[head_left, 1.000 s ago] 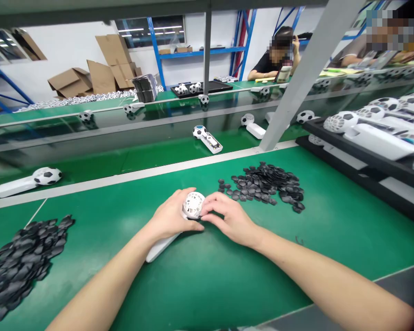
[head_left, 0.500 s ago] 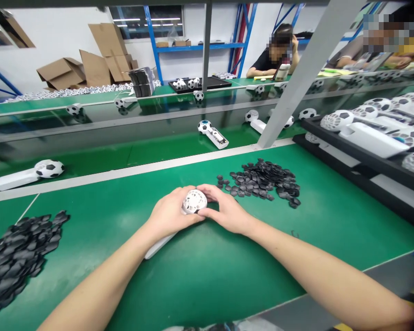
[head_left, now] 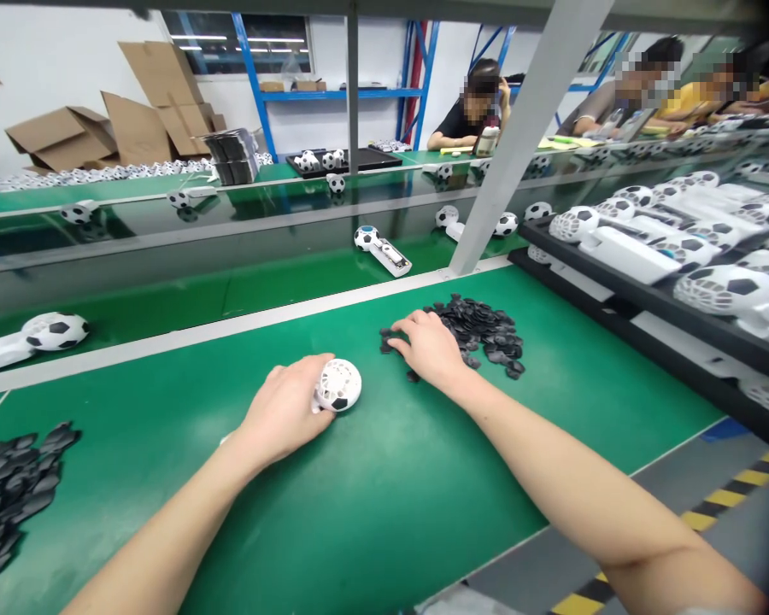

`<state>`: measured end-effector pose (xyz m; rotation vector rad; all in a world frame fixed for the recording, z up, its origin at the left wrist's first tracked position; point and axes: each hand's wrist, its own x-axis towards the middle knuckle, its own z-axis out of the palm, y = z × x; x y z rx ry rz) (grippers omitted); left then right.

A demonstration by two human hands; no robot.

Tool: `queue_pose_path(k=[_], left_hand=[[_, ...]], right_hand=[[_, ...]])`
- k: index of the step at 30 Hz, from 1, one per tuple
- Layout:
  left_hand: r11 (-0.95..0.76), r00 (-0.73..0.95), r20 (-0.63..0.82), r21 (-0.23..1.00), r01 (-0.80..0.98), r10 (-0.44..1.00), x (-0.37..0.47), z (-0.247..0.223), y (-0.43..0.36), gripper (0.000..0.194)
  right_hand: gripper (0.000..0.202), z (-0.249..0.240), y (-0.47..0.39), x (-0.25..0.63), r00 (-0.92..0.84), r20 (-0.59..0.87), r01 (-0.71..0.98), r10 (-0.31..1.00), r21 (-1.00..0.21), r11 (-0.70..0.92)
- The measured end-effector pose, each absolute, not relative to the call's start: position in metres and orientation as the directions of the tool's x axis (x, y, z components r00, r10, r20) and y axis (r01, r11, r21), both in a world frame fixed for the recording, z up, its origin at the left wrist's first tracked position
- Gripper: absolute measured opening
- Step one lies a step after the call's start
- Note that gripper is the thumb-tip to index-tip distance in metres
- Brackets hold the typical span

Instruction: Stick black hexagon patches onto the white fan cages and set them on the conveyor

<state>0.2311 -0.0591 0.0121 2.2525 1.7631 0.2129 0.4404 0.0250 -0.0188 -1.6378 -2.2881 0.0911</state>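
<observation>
Head view is all I have, so I go by it alone: since half a second ago my right hand [head_left: 431, 348] has let go of the ball-shaped fan head [head_left: 338, 385] and gone out to the near edge of the pile of black patches [head_left: 484, 331], where it lies palm down with the fingers curled on the pieces; I cannot tell whether it has one pinched yet. My left hand [head_left: 286, 412] stays wrapped around the neck of the white handheld fan, fingers closed on it, and the head rests on the green mat [head_left: 384, 512] just in front of that hand, grille up, with one black patch showing on its lower side. I judge that one piece has been seated and another is being fetched, with most of the white shell bare. A second heap of black patches [head_left: 9, 495] lies well apart at the left edge of the mat. Beyond the white border strip runs a conveyor belt [head_left: 231, 290] carrying finished football-patterned fans [head_left: 35, 339], and a black tray [head_left: 647, 295] on the right holds more of them. Across the line other people sit at their own bench, with blue racking and flattened cardboard boxes [head_left: 102, 120] against the far wall.
</observation>
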Motion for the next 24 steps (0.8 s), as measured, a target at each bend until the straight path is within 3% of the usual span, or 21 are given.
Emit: queue_pose_path(k=[3,10,16,19,22,24], left_hand=[[-0.322,0.336,-0.005,0.273,0.907,0.942,0.224,0.011,-0.057,0.058],[-0.360,0.366,0.015,0.218,0.907,0.931,0.218,0.010,-0.055,0.064],[-0.332,0.337,0.012,0.206,0.921,0.941,0.218,0.009,-0.056,0.062],[-0.307,0.326,-0.032,0.258,0.916,0.945,0.218,0.010,-0.057,0.061],[-0.300,0.331,-0.044,0.319,0.899,0.943,0.219,0.010,-0.057,0.068],[-0.285,0.315,-0.033,0.345,0.894,0.949,0.220,0.009,-0.058,0.074]], right_hand=[[0.014,-0.020,0.026,0.443,-0.335,0.151,0.920,0.930,-0.162,0.358],[0.018,-0.016,0.017,0.435,-0.403,0.134,0.905,0.905,-0.085,0.416],[0.025,-0.016,0.019,0.435,-0.389,0.148,0.908,0.909,-0.104,0.406],[0.019,-0.011,0.014,0.435,-0.462,0.202,0.815,0.864,-0.288,0.503],[0.010,-0.005,0.000,0.430,-0.597,0.316,0.467,0.737,-0.610,0.641],[0.008,-0.003,-0.010,0.425,-0.648,0.351,0.278,0.676,-0.718,0.639]])
